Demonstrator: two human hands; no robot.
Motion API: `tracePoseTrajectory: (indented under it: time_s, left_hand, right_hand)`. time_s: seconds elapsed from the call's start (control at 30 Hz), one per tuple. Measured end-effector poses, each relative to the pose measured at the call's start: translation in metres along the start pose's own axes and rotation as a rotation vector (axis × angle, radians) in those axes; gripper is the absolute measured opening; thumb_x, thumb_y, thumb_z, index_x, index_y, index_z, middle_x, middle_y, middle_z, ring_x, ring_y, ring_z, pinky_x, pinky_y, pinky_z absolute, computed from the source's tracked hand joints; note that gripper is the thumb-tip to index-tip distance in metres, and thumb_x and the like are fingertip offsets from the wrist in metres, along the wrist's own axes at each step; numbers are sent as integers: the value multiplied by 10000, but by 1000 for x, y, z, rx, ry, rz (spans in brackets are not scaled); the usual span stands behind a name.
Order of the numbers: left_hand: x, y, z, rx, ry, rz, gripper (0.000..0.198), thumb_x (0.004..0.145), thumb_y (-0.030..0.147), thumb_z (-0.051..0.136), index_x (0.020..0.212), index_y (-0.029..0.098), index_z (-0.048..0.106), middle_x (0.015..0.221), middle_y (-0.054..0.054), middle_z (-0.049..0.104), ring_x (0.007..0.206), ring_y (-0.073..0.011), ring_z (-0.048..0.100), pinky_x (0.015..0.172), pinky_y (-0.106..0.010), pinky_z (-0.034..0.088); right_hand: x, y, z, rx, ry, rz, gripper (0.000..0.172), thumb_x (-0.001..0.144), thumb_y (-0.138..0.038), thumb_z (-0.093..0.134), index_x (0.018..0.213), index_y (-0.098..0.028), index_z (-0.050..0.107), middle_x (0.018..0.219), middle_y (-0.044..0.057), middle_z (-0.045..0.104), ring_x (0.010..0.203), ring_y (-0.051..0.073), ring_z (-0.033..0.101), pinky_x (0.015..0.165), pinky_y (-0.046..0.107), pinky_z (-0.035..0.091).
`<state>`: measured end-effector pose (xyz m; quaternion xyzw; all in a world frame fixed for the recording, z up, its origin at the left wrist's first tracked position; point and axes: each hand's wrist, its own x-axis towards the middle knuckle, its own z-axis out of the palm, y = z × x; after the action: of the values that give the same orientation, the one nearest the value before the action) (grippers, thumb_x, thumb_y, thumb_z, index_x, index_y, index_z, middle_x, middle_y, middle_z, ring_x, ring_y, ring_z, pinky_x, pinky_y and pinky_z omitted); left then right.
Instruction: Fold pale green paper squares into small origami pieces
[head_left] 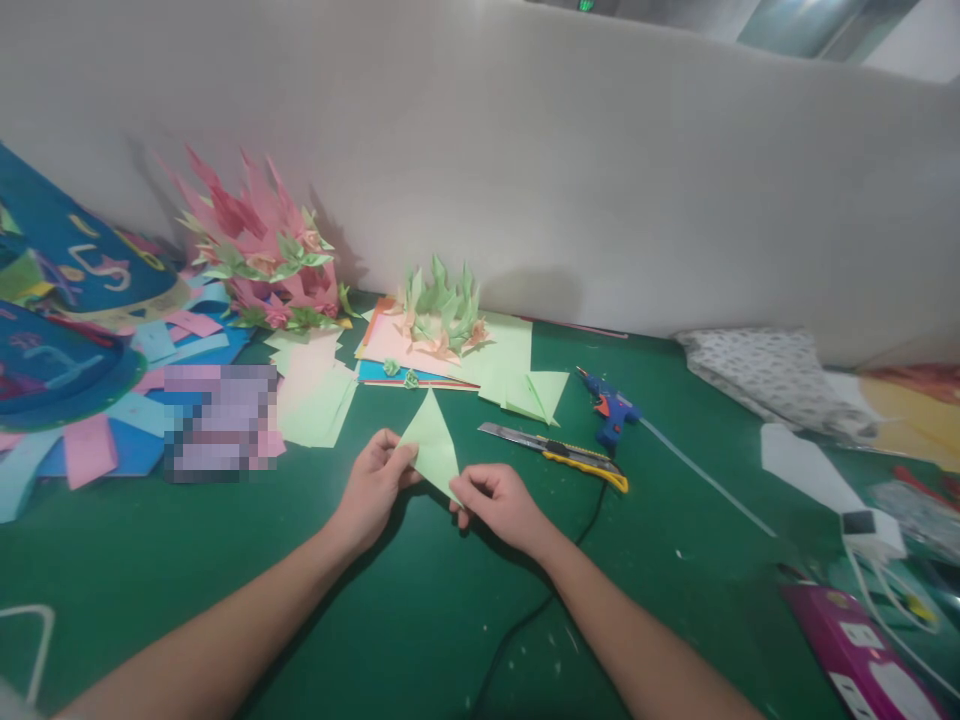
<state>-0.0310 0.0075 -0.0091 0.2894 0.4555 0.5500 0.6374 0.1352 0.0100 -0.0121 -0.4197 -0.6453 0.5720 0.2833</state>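
A light green folded paper triangle (433,444) stands point-up over the green table (390,620). My left hand (373,487) pinches its left lower edge with closed fingers. My right hand (499,503) pinches its lower right corner, fingers curled. Both hands meet near the middle of the table, close to the front of a stack of coloured paper sheets (442,355).
A yellow utility knife (559,453) and a blue glue gun (611,411) lie right of my hands, its black cord running toward me. Paper flower pieces, pink (259,255) and green (439,310), stand by the wall. Pink and blue paper scraps (112,440) lie left; a purple box (855,650) right.
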Motion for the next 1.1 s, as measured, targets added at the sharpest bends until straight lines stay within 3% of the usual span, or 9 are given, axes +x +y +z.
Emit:
tracePoseTrajectory:
  time_s: [0.17,0.3,0.6,0.77,0.9,1.0,1.1]
  left_hand:
    - [0,-2,1,22,2,0,240,725,297,595,678,179,392,574,82,521,520,-53,501,547,-173,427]
    - [-2,-1,3,7,5,-5,237,724,297,600,684,182,396,589,84,529,535,-53,504,560,-174,435]
    - [-5,2,5,-41,-36,-11,236,727,315,601,708,183,406,627,58,564,574,-71,527,578,-192,432]
    - [-7,-6,11,-8,-18,-23,230,746,368,561,782,197,412,616,61,527,521,-76,493,529,-197,409]
    - [-9,-16,21,226,36,108,185,789,364,500,806,216,390,550,86,397,450,-72,391,457,-181,325]
    - [-7,-15,28,447,53,313,113,802,306,480,787,207,425,628,53,433,547,-93,433,538,-202,349]
    - [-3,-10,29,665,48,405,47,794,247,477,781,209,452,675,31,490,618,-122,473,593,-226,350]
  right_hand:
    - [-1,-3,-1,-20,-67,-24,343,812,-395,496,610,-134,590,493,-7,577,465,83,512,539,202,426]
    - [-1,-3,0,-104,-45,-39,330,828,-360,477,598,-139,562,457,-29,516,427,70,464,486,181,385]
    - [2,7,3,-533,44,-254,393,821,-317,485,467,-149,456,452,-53,378,469,70,353,484,196,262]
    - [2,10,6,-626,4,-336,345,803,-312,521,497,-153,501,482,-33,461,499,82,399,503,206,266]
    - [-1,7,7,-657,-53,-398,336,793,-301,517,486,-165,505,490,-13,497,507,97,414,517,220,285]
    - [-5,2,7,-603,-77,-377,324,806,-285,489,505,-167,510,505,-14,507,502,91,411,508,212,295]
    - [-7,0,6,-498,-13,-313,267,789,-273,494,547,-163,522,514,-17,503,498,89,405,493,203,307]
